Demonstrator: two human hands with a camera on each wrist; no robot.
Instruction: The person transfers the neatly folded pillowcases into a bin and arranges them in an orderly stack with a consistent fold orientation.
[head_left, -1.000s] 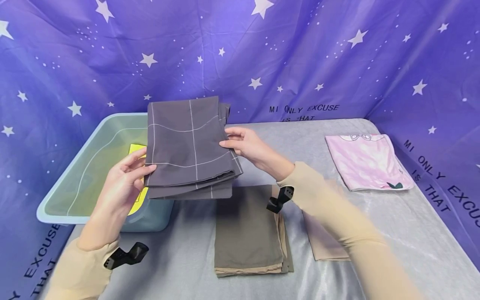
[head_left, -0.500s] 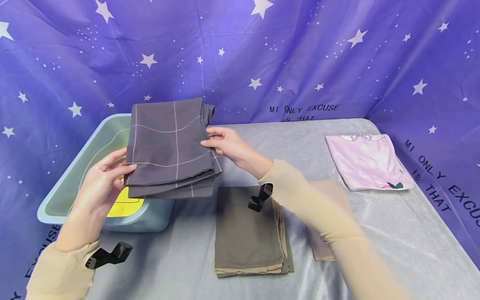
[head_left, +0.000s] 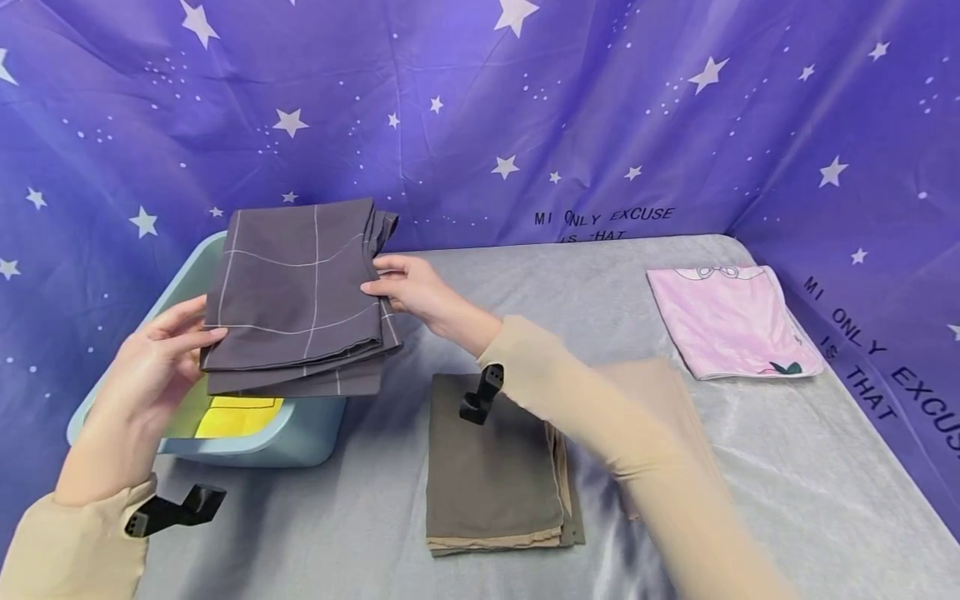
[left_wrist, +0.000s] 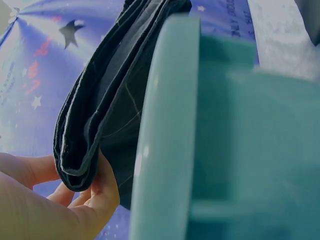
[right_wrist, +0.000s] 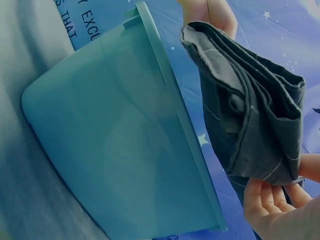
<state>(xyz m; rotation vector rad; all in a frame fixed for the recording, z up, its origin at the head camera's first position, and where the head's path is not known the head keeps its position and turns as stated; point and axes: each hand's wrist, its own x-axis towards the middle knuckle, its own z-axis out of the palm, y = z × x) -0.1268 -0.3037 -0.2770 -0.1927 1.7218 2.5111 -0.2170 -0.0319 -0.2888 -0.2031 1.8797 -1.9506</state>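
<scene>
A folded dark grey cloth with white grid lines [head_left: 300, 292] is held level between both hands, above a blue-green plastic tub [head_left: 300, 437]. My left hand [head_left: 153, 358] pinches its left edge, thumb on top and fingers beneath. At the opposite edge my right hand [head_left: 420, 292] grips the layers in the same way. The wrist views show the cloth's stacked folds [left_wrist: 95, 115] and the tub's outer wall [right_wrist: 120, 145], with the cloth over the rim and apart from it. Something yellow [head_left: 236, 417] shows inside the tub; the cloth hides most of the interior.
A folded olive-brown cloth with tan layers [head_left: 495, 475] lies on the grey-covered table [head_left: 360, 533]. Right of it, a beige folded cloth [head_left: 652, 383] is partly behind the right sleeve. A folded pink cloth [head_left: 735, 325] lies at the far right. A purple star-patterned curtain [head_left: 450, 167] hangs behind.
Both hands have carried the grid-lined cloth leftward, from beside the tub's right part to over it. The grip looks the same. The cloths on the table have stayed put.
</scene>
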